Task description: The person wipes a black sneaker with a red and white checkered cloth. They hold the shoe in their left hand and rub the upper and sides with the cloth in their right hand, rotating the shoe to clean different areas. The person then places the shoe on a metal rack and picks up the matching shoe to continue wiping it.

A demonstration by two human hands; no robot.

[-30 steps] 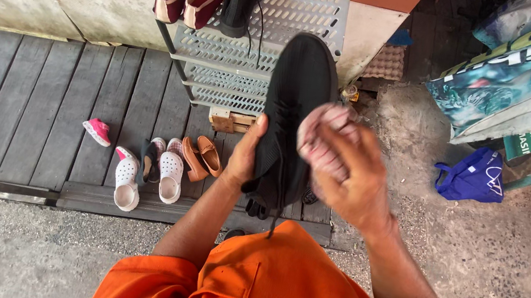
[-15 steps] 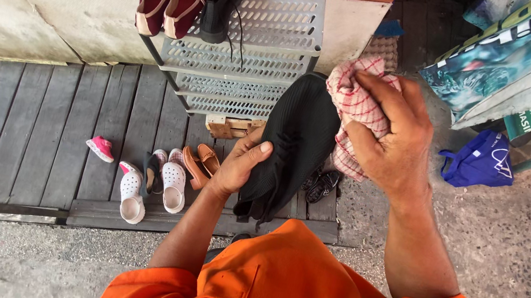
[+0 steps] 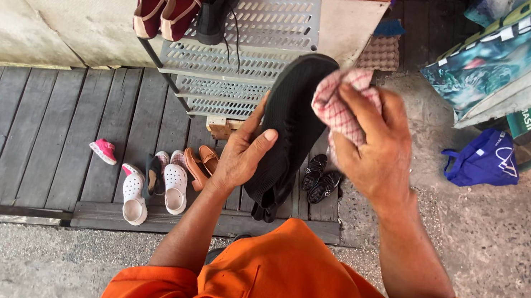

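The left hand [image 3: 244, 156] grips a black shoe [image 3: 291, 121] held up in front of the metal shoe rack [image 3: 266, 40]; the right hand [image 3: 375, 146] is closed on a red-checked cloth [image 3: 333, 103] pressed against the shoe's upper side. 2 white clogs [image 3: 155, 191] lie on the wooden decking [image 3: 6, 132] below

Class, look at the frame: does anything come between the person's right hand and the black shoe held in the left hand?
Yes. A red-and-white checked cloth lies between the right hand and the black shoe, pressed against the shoe's upper part. The left hand grips the shoe directly.
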